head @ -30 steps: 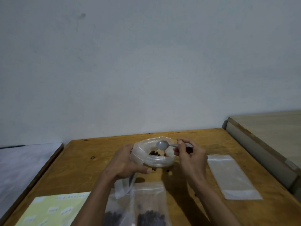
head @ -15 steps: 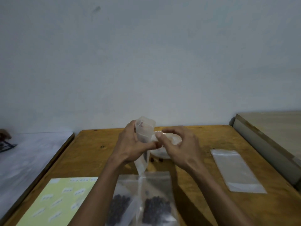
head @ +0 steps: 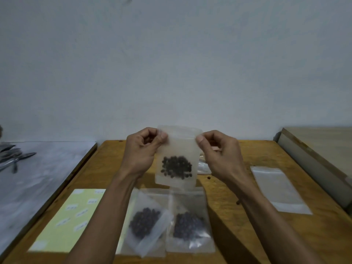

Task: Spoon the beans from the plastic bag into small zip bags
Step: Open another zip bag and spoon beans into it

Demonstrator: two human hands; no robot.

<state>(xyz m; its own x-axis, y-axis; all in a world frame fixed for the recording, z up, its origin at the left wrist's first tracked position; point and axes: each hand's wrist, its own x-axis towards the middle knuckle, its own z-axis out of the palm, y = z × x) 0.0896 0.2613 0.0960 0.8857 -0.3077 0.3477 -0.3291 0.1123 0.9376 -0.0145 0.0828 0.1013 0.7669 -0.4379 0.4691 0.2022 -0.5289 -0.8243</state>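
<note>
Head view shows us, at far left, a grey surface with metal utensils (head: 13,159) lying on it. Next comes our wooden table (head: 247,162), with a yellow label sheet (head: 62,223) at its near left. Our left hand (head: 142,151) pinches the top left corner of a small zip bag (head: 177,147) held upright above the table, and our right hand (head: 222,155) pinches its top right corner; the hands stay apart, the bag stretched between them. Dark beans (head: 176,167) sit low inside it. Near us, two filled zip bags (head: 187,225) lie flat and overlapping. Behind our right hand a crumpled plastic bag (head: 203,166) peeks out. At right, an empty zip bag (head: 276,189) lies flat, beside a second table (head: 323,145).
</note>
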